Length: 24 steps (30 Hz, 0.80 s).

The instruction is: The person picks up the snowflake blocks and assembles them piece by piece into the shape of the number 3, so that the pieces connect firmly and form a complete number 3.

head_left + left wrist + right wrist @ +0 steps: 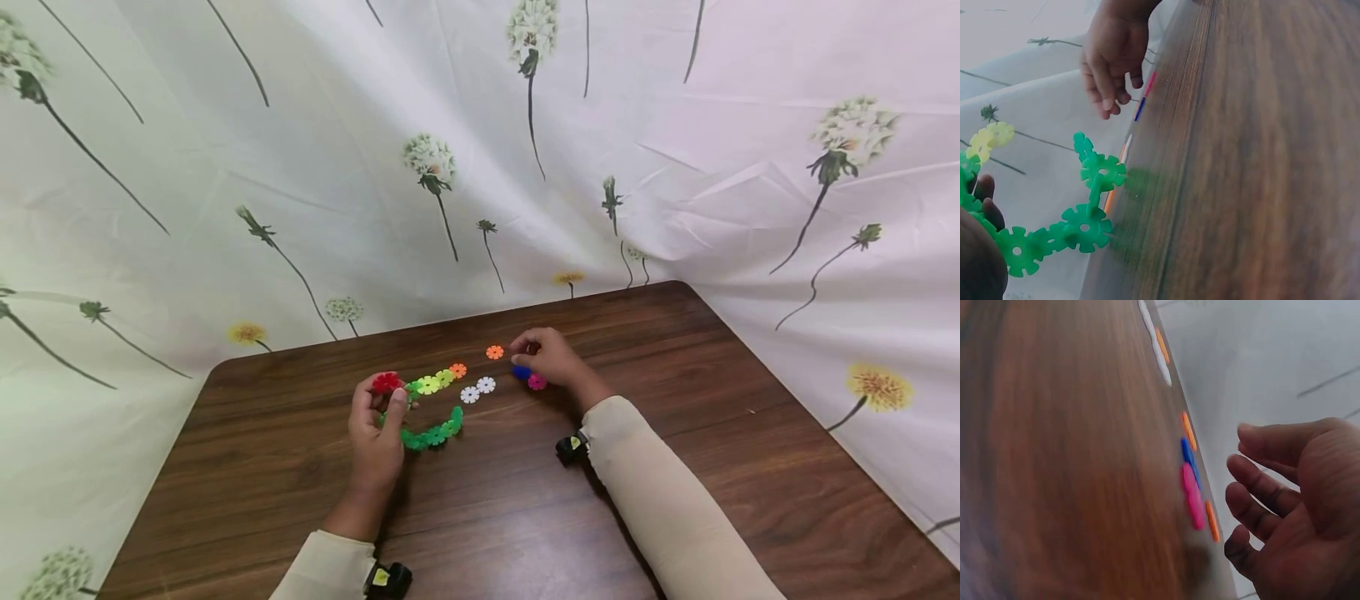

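My left hand (378, 433) grips a chain of interlocking flower-shaped discs between thumb and fingers. A red disc (386, 382) sits at the fingertips, a run of green discs (435, 435) curves below, and yellow discs (427, 384) extend to the right. In the left wrist view the green discs (1087, 228) hang above the tabletop, slotted together at angles. Over the table at the right, my right hand (551, 358) hovers with loosely bent fingers and nothing between them, as the right wrist view shows. Beneath it lie a blue disc (521, 372) and a pink disc (537, 382).
Two white discs (477, 390) lie on the brown wooden table (480, 517) between the hands. Orange discs (495, 352) are scattered behind them; the right wrist view has another orange disc (1212, 521) beside the pink one. A dandelion-print cloth (337, 167) hangs behind the table.
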### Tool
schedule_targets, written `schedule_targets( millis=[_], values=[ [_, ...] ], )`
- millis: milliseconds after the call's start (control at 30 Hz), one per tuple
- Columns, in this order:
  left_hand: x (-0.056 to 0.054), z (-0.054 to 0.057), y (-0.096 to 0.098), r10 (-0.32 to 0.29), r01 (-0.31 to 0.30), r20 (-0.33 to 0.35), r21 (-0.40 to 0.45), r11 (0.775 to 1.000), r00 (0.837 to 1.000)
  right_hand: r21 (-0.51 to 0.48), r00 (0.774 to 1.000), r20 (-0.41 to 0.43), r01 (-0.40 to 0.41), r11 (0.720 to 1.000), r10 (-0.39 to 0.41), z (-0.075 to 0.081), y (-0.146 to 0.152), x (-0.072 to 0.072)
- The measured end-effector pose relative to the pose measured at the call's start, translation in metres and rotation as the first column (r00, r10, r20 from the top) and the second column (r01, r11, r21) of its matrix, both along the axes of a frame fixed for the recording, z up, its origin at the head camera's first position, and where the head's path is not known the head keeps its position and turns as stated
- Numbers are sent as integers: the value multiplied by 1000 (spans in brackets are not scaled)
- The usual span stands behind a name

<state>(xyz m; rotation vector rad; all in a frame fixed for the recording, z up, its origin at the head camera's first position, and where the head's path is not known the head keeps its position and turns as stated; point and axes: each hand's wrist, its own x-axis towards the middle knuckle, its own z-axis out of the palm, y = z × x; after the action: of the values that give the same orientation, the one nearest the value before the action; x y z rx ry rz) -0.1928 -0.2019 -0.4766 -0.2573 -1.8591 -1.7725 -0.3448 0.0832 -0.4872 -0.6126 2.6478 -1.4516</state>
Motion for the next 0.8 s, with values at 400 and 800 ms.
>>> schedule_targets(
  millis=[400,800],
  values=[
    [1,-1,-1,-28,28,-37,-14,1000,999,-2,989,115,-94,996,94,-9,36,-8],
    [1,-2,0,-20,20,-24,-24,1000,1000,61,971,117,-217,974,209,-8,49,-10]
  ],
)
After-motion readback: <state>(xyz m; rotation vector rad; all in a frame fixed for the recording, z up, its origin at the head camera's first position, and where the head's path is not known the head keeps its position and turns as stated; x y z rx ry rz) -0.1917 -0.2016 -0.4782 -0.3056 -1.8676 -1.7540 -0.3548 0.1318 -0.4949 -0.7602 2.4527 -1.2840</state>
